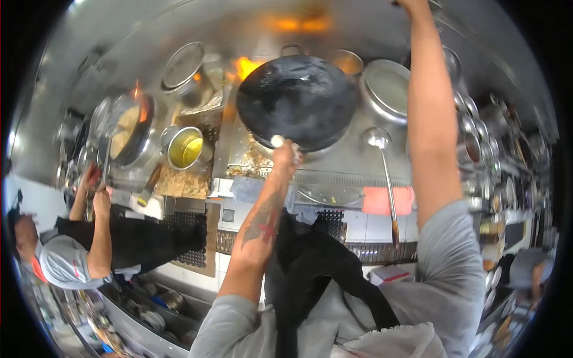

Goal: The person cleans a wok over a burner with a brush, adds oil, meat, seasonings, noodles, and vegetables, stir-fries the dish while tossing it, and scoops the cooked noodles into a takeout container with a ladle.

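My left hand [287,154] is closed around the near handle side of a big black wok [296,102], with a white cloth [278,141] bunched in the grip. The wok is tilted over the burner, its dark inside smoking or shiny, and flame [246,67] rises at its left rim. High at the top edge of the view, my right hand [410,3] is mostly cut off. Its fingers do not show well enough to tell what they hold. Below that forearm, a ladle [378,138] lies on the range with its long handle pointing toward me.
Left of the wok stand a pot of yellow liquid [186,149], a strainer on a pot [184,65] and a brush [149,186]. A lidded-looking round pan [388,88] and a pink folded cloth [387,200] are to the right. A co-worker [74,253] works at another wok [132,128].
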Available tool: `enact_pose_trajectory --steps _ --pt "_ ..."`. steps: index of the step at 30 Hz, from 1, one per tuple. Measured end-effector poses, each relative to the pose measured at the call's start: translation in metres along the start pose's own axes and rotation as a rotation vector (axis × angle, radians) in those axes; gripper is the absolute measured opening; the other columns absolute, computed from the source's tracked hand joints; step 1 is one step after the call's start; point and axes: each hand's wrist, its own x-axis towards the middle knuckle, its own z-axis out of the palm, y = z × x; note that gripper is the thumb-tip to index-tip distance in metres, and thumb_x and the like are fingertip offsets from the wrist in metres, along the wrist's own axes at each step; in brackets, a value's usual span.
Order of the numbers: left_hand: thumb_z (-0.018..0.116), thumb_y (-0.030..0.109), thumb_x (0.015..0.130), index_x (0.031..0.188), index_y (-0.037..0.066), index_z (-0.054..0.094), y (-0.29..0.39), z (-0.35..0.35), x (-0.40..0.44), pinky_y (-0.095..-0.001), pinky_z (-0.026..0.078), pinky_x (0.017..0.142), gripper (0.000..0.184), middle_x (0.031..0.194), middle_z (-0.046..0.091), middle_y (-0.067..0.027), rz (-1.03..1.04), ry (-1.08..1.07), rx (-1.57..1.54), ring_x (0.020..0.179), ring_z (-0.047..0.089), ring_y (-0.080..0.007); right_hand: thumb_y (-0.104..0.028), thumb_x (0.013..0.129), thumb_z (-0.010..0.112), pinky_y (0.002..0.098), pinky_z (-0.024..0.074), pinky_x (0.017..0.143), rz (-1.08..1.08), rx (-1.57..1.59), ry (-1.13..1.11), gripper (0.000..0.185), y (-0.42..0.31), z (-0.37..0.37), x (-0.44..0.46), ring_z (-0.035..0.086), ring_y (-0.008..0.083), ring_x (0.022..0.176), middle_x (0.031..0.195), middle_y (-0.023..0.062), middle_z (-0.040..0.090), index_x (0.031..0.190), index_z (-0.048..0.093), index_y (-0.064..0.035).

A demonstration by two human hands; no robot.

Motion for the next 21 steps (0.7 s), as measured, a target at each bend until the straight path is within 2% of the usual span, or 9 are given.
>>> enact_pose_trajectory --steps 1,5,6,8,12,13,15,19,21 --pt "0.051 0.019 0.094 0.093 0.000 0.051 0.005 0.002 -0.009 -0.0341 0.042 0.040 0.019 0.073 0.056 -0.0117 -0.002 -0.007 -0.010 0.052 0.054 -0.0220 -0.063 0.091 0.048 0.0315 0.0457 0.093 -0.292 0.114 0.161 0.072 0.037 0.028 -0.012 0.062 0.0197 0.106 0.110 0.0164 0.066 0.136 0.055 -0.0081" --pt "0.051 0.018 0.092 0.094 0.001 0.050 0.012 -0.007 -0.005 -0.0338 0.041 0.040 0.017 0.072 0.057 -0.0116 -0.017 -0.062 0.001 0.051 0.053 -0.0208 -0.032 0.090 0.061 0.0424 0.0511 0.085 0.100 -0.121 0.532 0.047 0.144 0.173 -0.144 0.067 0.0349 0.098 0.105 0.0183 0.069 0.132 0.055 -0.0124" --pt "0.051 0.017 0.092 0.096 0.002 0.049 0.013 -0.007 -0.004 -0.0338 0.041 0.042 0.016 0.074 0.058 -0.0113 -0.039 -0.065 0.000 0.051 0.053 -0.0203 -0.037 0.087 0.063 0.0435 0.0547 0.078 0.491 -0.444 0.053 0.051 0.164 0.203 -0.181 0.068 0.0365 0.091 0.106 0.0208 0.069 0.126 0.059 -0.0048" --pt "0.052 0.018 0.091 0.095 0.002 0.051 0.015 -0.010 -0.009 -0.0336 0.041 0.042 0.016 0.074 0.059 -0.0119 -0.029 -0.040 -0.002 0.051 0.053 -0.0200 -0.034 0.086 0.059 0.0392 0.0565 0.059 0.528 -0.121 -0.874 0.041 0.134 0.217 -0.242 0.071 0.0295 0.069 0.095 0.0183 0.071 0.118 0.064 -0.0082" --pt "0.054 0.018 0.090 0.093 0.001 0.052 0.028 -0.019 -0.015 -0.0329 0.041 0.042 0.017 0.076 0.060 -0.0130 -0.021 -0.023 0.018 0.053 0.053 -0.0189 -0.048 0.082 0.065 0.0416 0.0517 0.090 -0.128 -0.095 -1.007 0.051 0.114 0.213 -0.273 0.067 0.0316 0.099 0.109 0.0168 0.069 0.125 0.065 -0.0203" --pt "0.054 0.019 0.090 0.093 0.001 0.052 0.028 -0.019 -0.004 -0.0324 0.041 0.042 0.018 0.077 0.060 -0.0131 -0.032 -0.052 0.032 0.054 0.053 -0.0188 -0.047 0.081 0.067 0.0421 0.0522 0.089 0.243 -0.287 -1.207 0.047 0.104 0.191 -0.230 0.068 0.0314 0.096 0.105 0.0188 0.069 0.117 0.069 -0.0177" --pt "0.052 0.017 0.091 0.093 -0.001 0.051 0.022 -0.016 -0.008 -0.0315 0.040 0.042 0.018 0.078 0.060 -0.0135 -0.078 -0.064 0.023 0.054 0.052 -0.0189 -0.043 0.084 0.064 0.0410 0.0563 0.074 0.177 -0.753 -0.728 0.042 0.224 0.198 -0.179 0.071 0.0297 0.077 0.090 0.0208 0.071 0.101 0.072 -0.0053" --pt "0.049 0.015 0.093 0.097 -0.003 0.049 0.015 -0.003 -0.007 -0.0320 0.039 0.042 0.018 0.076 0.058 -0.0142 -0.125 -0.067 -0.025 0.053 0.050 -0.0191 -0.041 0.090 0.055 0.0393 0.0572 0.063 0.804 -0.238 -0.291 0.045 0.188 0.244 -0.190 0.072 0.0284 0.074 0.087 0.0193 0.071 0.096 0.070 0.0004" --pt "0.049 0.014 0.093 0.095 -0.003 0.048 0.013 -0.004 -0.006 -0.0324 0.038 0.042 0.017 0.076 0.058 -0.0141 -0.046 -0.094 -0.040 0.052 0.050 -0.0187 -0.043 0.088 0.058 0.0364 0.0555 0.057 0.671 0.161 -0.795 0.046 0.142 0.271 -0.244 0.066 0.0257 0.055 0.081 0.0182 0.070 0.123 0.065 -0.0137"
